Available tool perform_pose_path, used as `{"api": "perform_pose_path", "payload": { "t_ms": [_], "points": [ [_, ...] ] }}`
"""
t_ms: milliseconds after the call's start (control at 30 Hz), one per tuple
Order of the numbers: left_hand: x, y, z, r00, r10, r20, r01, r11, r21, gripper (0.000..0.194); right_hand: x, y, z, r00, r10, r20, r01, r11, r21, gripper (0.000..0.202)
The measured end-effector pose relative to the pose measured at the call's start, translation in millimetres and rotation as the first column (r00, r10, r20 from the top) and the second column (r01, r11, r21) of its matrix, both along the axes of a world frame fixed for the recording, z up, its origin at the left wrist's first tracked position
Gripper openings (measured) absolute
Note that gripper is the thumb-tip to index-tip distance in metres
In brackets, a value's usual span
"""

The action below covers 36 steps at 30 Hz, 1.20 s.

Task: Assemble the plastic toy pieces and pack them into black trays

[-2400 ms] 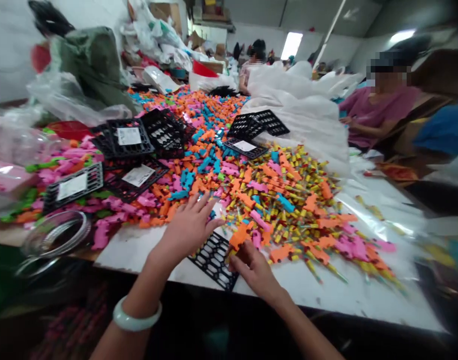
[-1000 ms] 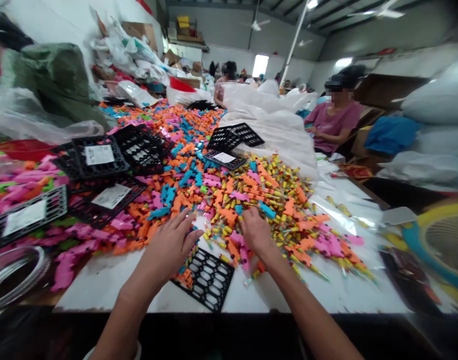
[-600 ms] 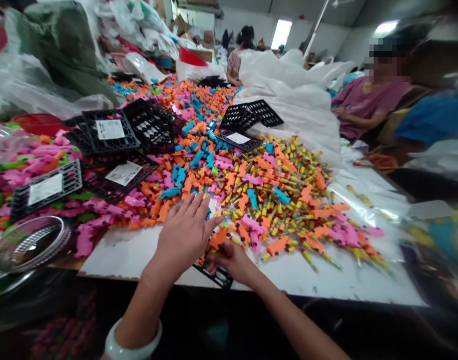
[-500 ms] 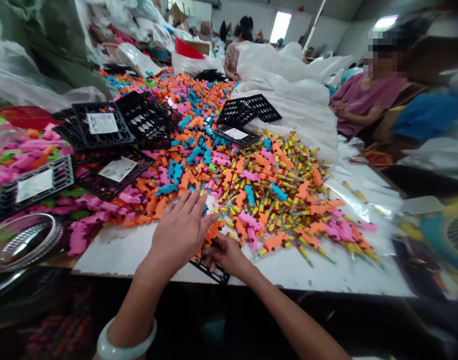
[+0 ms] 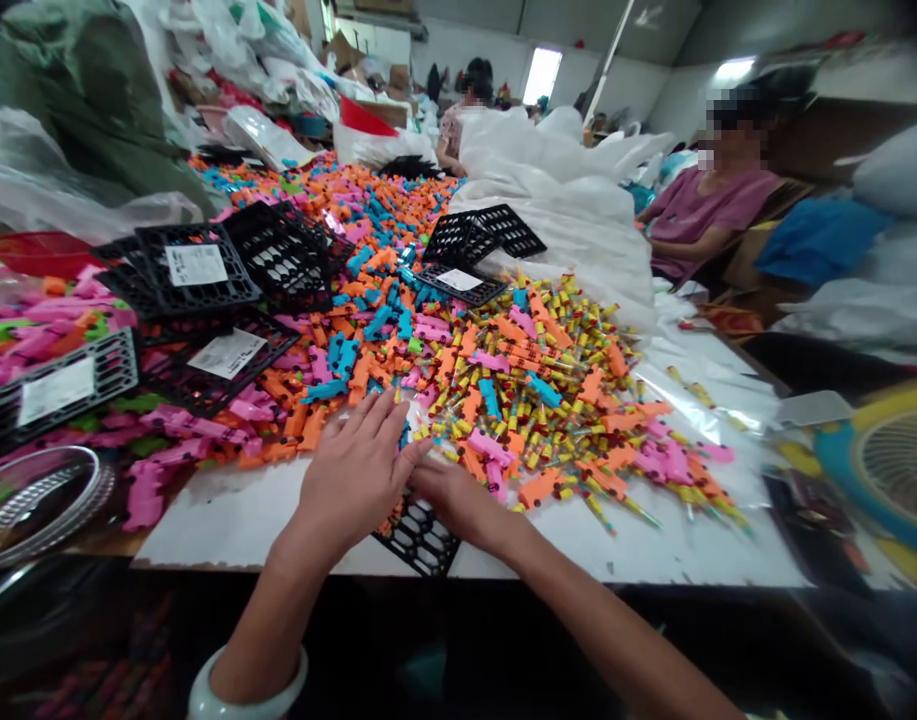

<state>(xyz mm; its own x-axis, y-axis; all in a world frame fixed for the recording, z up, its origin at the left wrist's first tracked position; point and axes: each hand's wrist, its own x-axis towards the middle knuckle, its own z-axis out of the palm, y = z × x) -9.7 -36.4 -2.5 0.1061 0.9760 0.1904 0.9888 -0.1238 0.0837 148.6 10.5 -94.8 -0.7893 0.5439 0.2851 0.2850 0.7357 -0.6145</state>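
My left hand [image 5: 357, 465] lies flat and open, palm down, with its fingers stretched toward the heap. Under both hands a small black slotted plastic tray [image 5: 422, 543] rests at the table's front edge. My right hand [image 5: 462, 498] reaches over that tray from the right, its fingers hidden beneath my left thumb. A bit of orange shows on the tray beside my left palm. Just beyond my hands spread small orange, pink and blue plastic toy pieces [image 5: 488, 398], mixed with thin clear tubes with yellow and red ends [image 5: 537, 440].
Black slotted trays with white labels [image 5: 229, 355] lie on the pile at left, others [image 5: 462, 283] farther back. A clear plastic bowl [image 5: 45, 500] stands at the left edge. White sheeting [image 5: 570, 200] covers the right back. One co-worker [image 5: 709, 215] sits right; a fan [image 5: 893, 450] stands near.
My right hand has slid further under my left thumb, hiding its fingers. More of the black tray's holes now show. The whole view has shifted slightly.
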Motion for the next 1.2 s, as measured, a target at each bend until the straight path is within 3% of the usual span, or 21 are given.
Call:
{"api": "perform_pose_path", "payload": {
  "t_ms": [100, 167, 267, 367, 433, 500, 600, 667, 700, 800, 867, 933, 1133, 1200],
  "points": [
    [-1.1, -0.2, -1.0, 1.0, -0.016, 0.004, 0.016, 1.0, 0.011, 0.059, 27.9, 36.8, 12.4, 0.981, -0.189, 0.053, 0.16, 0.928, 0.337, 0.024],
    [-1.7, 0.1, -1.3, 1.0, -0.011, 0.0, 0.011, 1.0, 0.016, 0.06, 42.6, 61.9, 13.9, 0.958, -0.237, 0.161, 0.13, 0.861, 0.492, 0.016],
    [-2.1, 0.5, -1.6, 1.0, 0.004, -0.013, -0.004, 1.0, 0.005, 0.059, 57.7, 86.4, 8.3, 0.939, -0.205, 0.278, 0.015, 0.829, 0.559, 0.016],
    [-1.9, 0.0, -1.5, 1.0, 0.008, -0.01, -0.008, 1.0, 0.007, 0.06, 73.4, 93.1, 5.4, 0.944, -0.176, 0.279, -0.005, 0.838, 0.545, 0.023],
    [-1.5, -0.6, -1.2, 1.0, 0.005, -0.003, -0.005, 1.0, 0.018, 0.06, 84.7, 90.7, 9.5, 0.956, -0.234, 0.179, 0.111, 0.85, 0.515, 0.025],
    [-1.3, -0.6, -1.1, 1.0, 0.002, -0.003, -0.002, 1.0, 0.022, 0.06, 90.9, 82.9, 15.9, 0.937, -0.348, 0.019, 0.308, 0.853, 0.421, 0.025],
    [-1.5, 0.5, -2.1, 1.0, 0.005, -0.009, -0.005, 1.0, 0.019, 0.06, 77.9, 56.2, 18.0, 0.861, -0.485, -0.15, 0.499, 0.864, 0.069, 0.023],
    [-1.9, 1.1, -3.0, 1.0, 0.007, -0.009, -0.006, 1.0, 0.014, 0.06, 54.3, 29.4, 9.2, 0.843, -0.498, -0.201, 0.437, 0.854, -0.282, 0.021],
    [-2.1, 1.2, -3.3, 1.0, 0.006, -0.01, -0.006, 1.0, 0.009, 0.06, 40.3, 15.5, 2.4, 0.853, -0.467, -0.235, 0.333, 0.832, -0.443, 0.02],
    [-2.4, 0.9, -3.4, 1.0, 0.002, -0.02, -0.002, 1.0, -0.013, 0.06, 2.7, -17.5, -18.7, 0.899, -0.325, -0.293, 0.048, 0.739, -0.672, 0.017],
    [-2.5, 0.6, -2.9, 1.0, 0.005, -0.031, -0.006, 1.0, -0.015, 0.06, -11.5, -27.1, -27.5, 0.916, -0.276, -0.293, -0.005, 0.72, -0.694, 0.013],
    [-2.5, 0.6, -2.5, 0.999, 0.006, -0.042, -0.007, 1.0, -0.015, 0.061, -16.3, -28.2, -31.3, 0.925, -0.263, -0.275, 0.008, 0.736, -0.677, 0.01],
    [-1.7, 1.2, -2.9, 0.999, 0.002, -0.033, -0.002, 1.0, -0.008, 0.064, -12.8, -26.5, -29.6, 0.946, -0.293, -0.137, 0.212, 0.881, -0.423, 0.002],
    [-1.8, 1.1, -3.5, 0.999, -0.002, -0.035, 0.002, 1.0, 0.02, 0.067, -12.4, -25.8, -27.7, 0.957, -0.267, -0.116, 0.217, 0.919, -0.33, 0.004]
  ]
}}
